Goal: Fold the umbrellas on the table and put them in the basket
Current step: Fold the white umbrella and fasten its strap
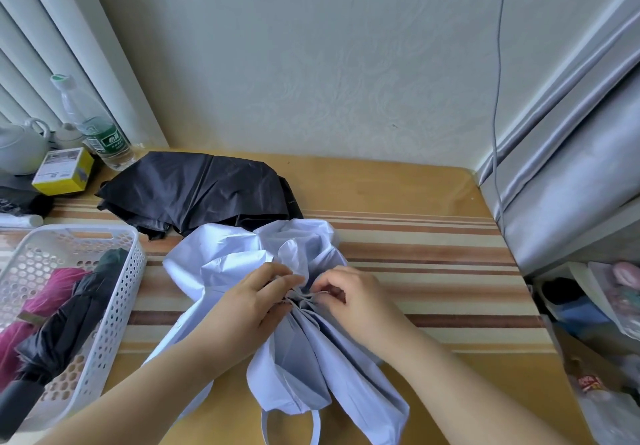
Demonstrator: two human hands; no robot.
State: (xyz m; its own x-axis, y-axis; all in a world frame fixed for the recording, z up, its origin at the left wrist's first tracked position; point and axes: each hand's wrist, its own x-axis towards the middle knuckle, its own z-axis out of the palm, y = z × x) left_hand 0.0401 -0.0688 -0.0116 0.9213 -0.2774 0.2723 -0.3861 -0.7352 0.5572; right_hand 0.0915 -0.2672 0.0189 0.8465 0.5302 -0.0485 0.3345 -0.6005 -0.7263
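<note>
Two folded umbrellas, a pink one and a black one, already lay in the basket at the left of the surface. That part looked done. The white umbrella lay in the middle of the surface, collapsed but loose, its cloth spread in wide pleats. The left hand had its fingers curled round the gathered cloth at the umbrella's middle, and the right hand pinched a thin strap or fold right beside it, the two hands nearly touching. This seemed to be the gathering and tying step, not yet finished. Behind it a dark umbrella lay flattened and unrolled, touching the white cloth's far edge. So about half remained: finish the white one, roll the dark one, and put both in the basket.
</note>
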